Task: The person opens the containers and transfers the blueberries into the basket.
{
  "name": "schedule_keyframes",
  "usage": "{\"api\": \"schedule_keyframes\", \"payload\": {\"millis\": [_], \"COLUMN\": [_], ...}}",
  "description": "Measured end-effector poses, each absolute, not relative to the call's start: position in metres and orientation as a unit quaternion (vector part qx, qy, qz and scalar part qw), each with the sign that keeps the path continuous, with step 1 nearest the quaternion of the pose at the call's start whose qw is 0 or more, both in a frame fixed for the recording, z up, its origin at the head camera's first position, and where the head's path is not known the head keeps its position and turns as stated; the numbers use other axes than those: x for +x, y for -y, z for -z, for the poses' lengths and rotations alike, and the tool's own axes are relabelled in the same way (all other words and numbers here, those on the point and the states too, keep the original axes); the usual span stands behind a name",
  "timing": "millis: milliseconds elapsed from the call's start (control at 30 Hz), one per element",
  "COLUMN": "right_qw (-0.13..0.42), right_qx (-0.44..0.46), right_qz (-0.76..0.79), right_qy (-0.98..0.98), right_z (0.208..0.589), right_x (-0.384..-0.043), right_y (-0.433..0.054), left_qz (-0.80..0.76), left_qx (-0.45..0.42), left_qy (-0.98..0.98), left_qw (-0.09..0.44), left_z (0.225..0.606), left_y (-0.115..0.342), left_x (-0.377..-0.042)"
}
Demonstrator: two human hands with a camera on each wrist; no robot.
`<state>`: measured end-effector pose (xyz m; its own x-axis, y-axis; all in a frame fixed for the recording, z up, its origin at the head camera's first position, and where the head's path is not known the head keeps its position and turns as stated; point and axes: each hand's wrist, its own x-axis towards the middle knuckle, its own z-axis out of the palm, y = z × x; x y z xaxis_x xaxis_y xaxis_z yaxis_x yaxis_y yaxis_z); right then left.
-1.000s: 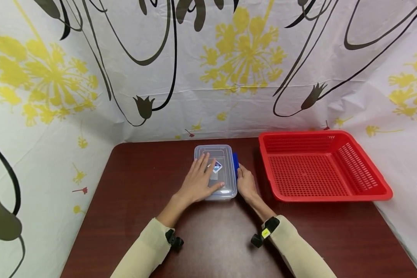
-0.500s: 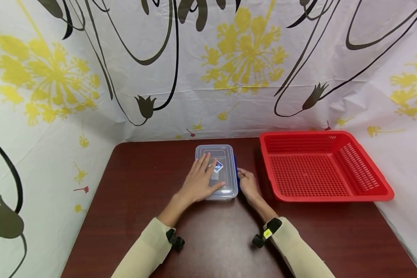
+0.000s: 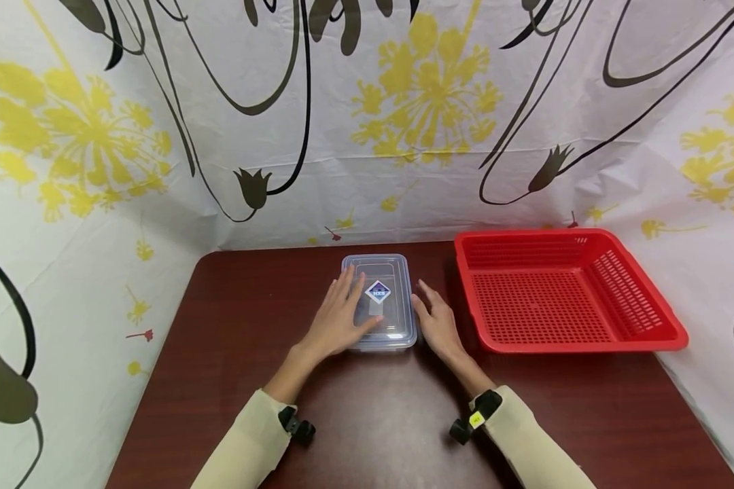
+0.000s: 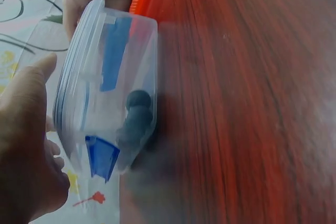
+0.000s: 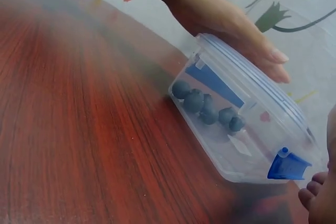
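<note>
A clear plastic food box (image 3: 397, 272) with a lid and blue clips stands on the table. Through its wall several dark round balls (image 5: 194, 100) show; their kind is unclear. One blue clip (image 5: 289, 165) sticks out at an angle; another blue clip (image 4: 115, 53) lies flat along the side. My left hand (image 3: 333, 319) is spread over the lid's left part, a small gap showing beneath its thumb in the left wrist view. Beside the box's right side is my right hand (image 3: 438, 329), fingers relaxed, gripping nothing. Whether it touches the box is unclear.
A red plastic basket (image 3: 486, 326) with a lattice floor stands to the right of the box. The dark brown table (image 3: 251, 299) meets a white patterned cloth (image 3: 342, 136) at the back and sides.
The blue clip on the right, sticking out a second ago, has swung down out of the head view. My right hand has let go of it and its fingers have loosened. My left hand shifted slightly left.
</note>
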<state>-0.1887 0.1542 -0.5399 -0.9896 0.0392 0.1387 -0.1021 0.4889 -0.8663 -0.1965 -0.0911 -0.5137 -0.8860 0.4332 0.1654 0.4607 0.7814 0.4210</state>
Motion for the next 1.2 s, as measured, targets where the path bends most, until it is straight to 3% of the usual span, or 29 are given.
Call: {"api": "schedule_keyframes", "payload": {"millis": [133,367,533,933,1200], "right_qw": [0.061,0.019,-0.008,0.016,0.031], "right_qx": [0.058,0.127,0.169,0.266,0.271], "right_qz": [-0.503,-0.476,-0.464,-0.422,-0.422], "right_qy": [0.86,0.87,0.869,0.866,0.865], "right_z": [0.536,0.537,0.541,0.546,0.544], "right_x": [-0.186,-0.184,-0.182,-0.182,-0.183], "right_y": [-0.156,-0.16,-0.163,-0.172,-0.173], "left_qz": [0.284,0.434,0.475,0.46,0.446], "left_qx": [-0.214,-0.165,-0.182,-0.212,-0.212], "left_qy": [0.934,0.882,0.855,0.856,0.865], "left_qw": [0.008,-0.079,-0.107,-0.107,-0.087], "left_z": [0.514,0.517,0.525,0.532,0.53], "left_y": [0.1,0.113,0.123,0.129,0.129], "left_x": [-0.194,-0.189,-0.185,-0.179,-0.178]}}
